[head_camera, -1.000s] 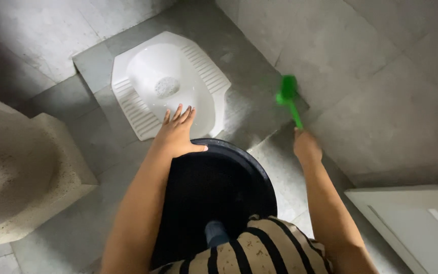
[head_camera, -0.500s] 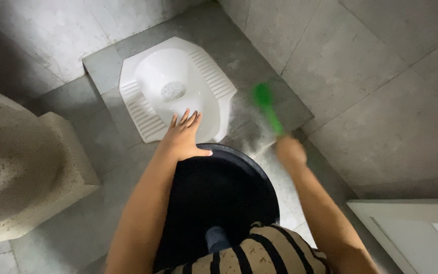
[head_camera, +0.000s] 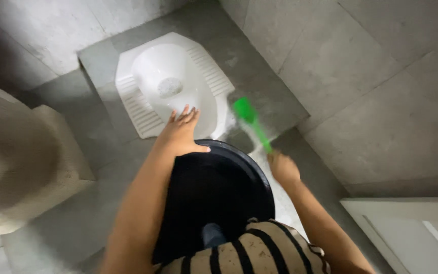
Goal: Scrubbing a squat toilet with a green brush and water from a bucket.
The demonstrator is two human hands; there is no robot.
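My left hand (head_camera: 181, 134) rests flat on the far rim of a black round bucket (head_camera: 214, 198), fingers spread toward a white squat toilet pan (head_camera: 171, 83) set in the grey floor. My right hand (head_camera: 282, 167) grips the handle of a green toilet brush (head_camera: 249, 119). The brush head is blurred and sits low over the raised grey step just right of the pan's near corner. The bucket stands between my arms, below the pan. The striped front of my shirt (head_camera: 252, 251) covers the bucket's near edge.
A rough concrete block or basin (head_camera: 21, 157) stands at the left. Grey tiled walls (head_camera: 361, 66) rise behind and to the right of the pan. A white door or panel (head_camera: 411, 233) shows at the lower right.
The green brush has swept left and down, from over the floor at the right toward the pan's near right corner. My right hand followed it. The left hand stays on the bucket rim.
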